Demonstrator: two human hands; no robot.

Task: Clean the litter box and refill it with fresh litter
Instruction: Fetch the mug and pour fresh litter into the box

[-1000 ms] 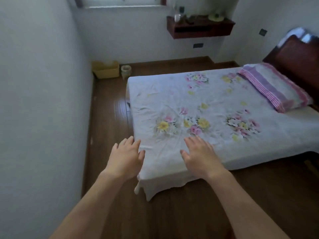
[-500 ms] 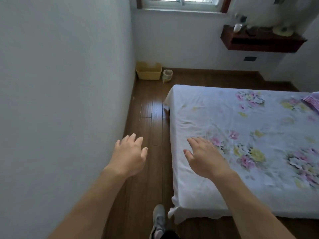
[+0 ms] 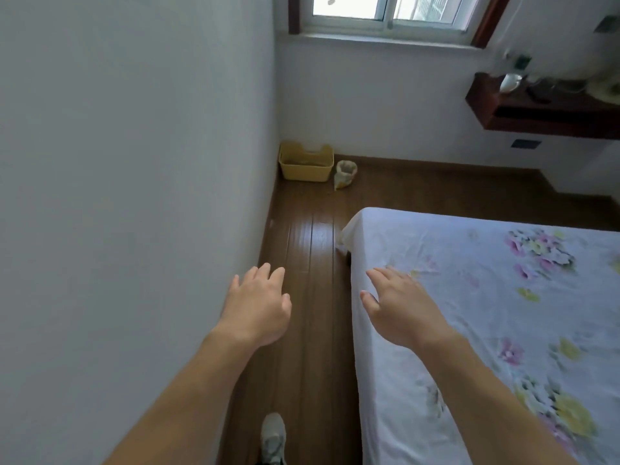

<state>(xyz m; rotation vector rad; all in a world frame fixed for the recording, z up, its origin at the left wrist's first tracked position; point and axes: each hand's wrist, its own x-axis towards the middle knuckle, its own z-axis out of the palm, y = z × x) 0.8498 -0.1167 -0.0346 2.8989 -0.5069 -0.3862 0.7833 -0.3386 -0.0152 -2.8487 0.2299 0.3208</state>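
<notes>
Litter box [image 3: 306, 162]: yellow plastic tub on floor [image 3: 312, 236] in far corner, against wall [image 3: 134, 196], below window [image 3: 385, 11]. Bag [image 3: 345, 174] just beside it on the right, top open.

Handling, judged: stiff, light shell; heavier and apt to spill with litter inside. Contents too small to assess. Best hold at rim, both short ends, kept level.

Left hand [image 3: 256, 307] and right hand [image 3: 399, 307] empty, fingers loose and spread, well short of it.

Approach: narrow floor strip between wall and bed [image 3: 469, 297], bed corner close to route. Wider open floor right of bag for setting down.
</notes>
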